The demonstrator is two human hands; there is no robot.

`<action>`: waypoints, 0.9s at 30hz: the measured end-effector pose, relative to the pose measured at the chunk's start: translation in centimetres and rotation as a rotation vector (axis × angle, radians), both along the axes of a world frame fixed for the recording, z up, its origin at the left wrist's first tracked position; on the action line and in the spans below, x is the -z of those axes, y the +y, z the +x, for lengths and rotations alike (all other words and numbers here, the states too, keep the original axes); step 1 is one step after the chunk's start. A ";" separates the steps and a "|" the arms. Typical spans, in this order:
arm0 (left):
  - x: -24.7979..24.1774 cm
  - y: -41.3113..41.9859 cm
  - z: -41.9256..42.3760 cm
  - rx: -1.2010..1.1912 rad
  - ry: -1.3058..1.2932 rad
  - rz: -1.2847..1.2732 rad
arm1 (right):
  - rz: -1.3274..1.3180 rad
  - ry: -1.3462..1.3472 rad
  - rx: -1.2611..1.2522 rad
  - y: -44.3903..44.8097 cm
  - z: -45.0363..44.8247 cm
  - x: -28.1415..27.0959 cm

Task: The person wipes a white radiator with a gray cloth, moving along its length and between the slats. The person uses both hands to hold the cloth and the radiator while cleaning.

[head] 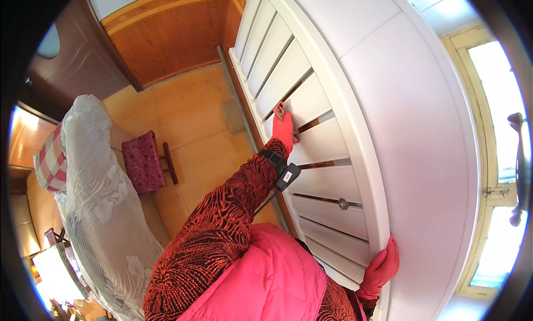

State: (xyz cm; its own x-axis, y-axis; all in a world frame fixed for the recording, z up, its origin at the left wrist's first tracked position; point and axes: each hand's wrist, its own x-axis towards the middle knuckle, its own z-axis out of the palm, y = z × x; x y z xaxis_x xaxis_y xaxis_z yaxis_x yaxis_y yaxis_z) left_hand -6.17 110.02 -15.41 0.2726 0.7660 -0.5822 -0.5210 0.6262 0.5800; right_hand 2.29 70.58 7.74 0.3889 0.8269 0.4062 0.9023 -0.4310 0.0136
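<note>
My left hand (284, 129), in a red-pink glove, is closed around a crumpled cloth (280, 111), dull pink and greyish. It presses against the slats of a white slatted panel (318, 142); part of the cloth pokes out beside the fingers. Farther down, my right hand (382, 266) wears a matching glove and rests on the panel's thick curved rail (354, 125), thumb apart from the fingers. A small round metal knob (343, 203) sits at one gap between slats. A black device (288, 176) with a cable is strapped to my left wrist.
A pipe (239, 96) runs along the tan floor (195, 108) beside the panel. Left of me stand a sofa under a white lacy cover (98, 188) and a stool with a dotted maroon cushion (143, 163). A pale yellow window frame (479, 113) lies beyond the white surface at right.
</note>
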 end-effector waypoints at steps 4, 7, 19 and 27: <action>-0.3 -0.9 -0.8 0.041 -0.082 -0.049 | 0.016 -0.027 -0.021 -0.2 0.1 0.2; -1.5 -1.8 -2.3 0.105 -0.122 0.048 | 0.032 -0.015 -0.035 -0.3 0.3 0.3; -9.5 -9.8 -11.6 0.374 -0.506 0.249 | 0.105 0.036 -0.120 -1.0 1.2 0.9; -10.9 -13.8 -17.7 0.266 -0.294 0.388 | 0.168 0.157 -0.165 -1.5 1.9 1.1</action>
